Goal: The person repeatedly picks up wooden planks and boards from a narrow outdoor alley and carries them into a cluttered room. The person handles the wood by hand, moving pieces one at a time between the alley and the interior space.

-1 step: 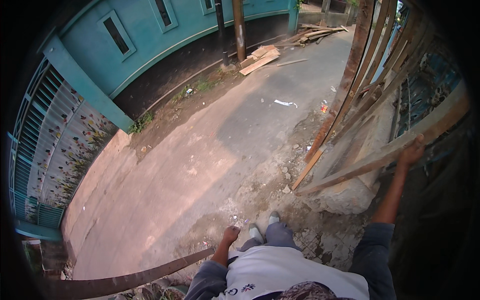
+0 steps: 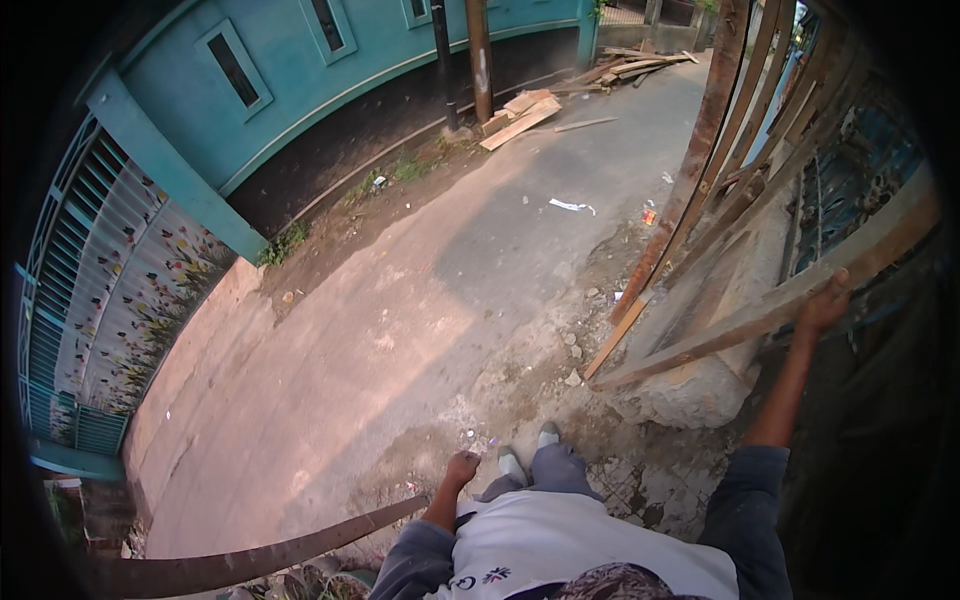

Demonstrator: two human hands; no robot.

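Note:
My right hand (image 2: 825, 303) grips a long wooden beam (image 2: 750, 318) from its near side, my arm stretched out to the right. The beam slants from its low end by the rubble up toward the right rim. Close to my left hip hangs my left hand (image 2: 462, 468), its fingers curled closed, with nothing showing in it. Beside that forearm is the end of a brown plank (image 2: 300, 548), which runs off to the lower left. Several other upright boards (image 2: 705, 150) lean at the right, beyond the beam I hold.
A lane (image 2: 380, 330) crosses in front of my feet. Cut timber (image 2: 520, 122) lies by a pole (image 2: 479, 70) along the teal wall (image 2: 290, 90), with another wood pile (image 2: 640, 66) farther off. A concrete block (image 2: 700, 395) sits under the beam. A painted gate (image 2: 120, 290) stands left.

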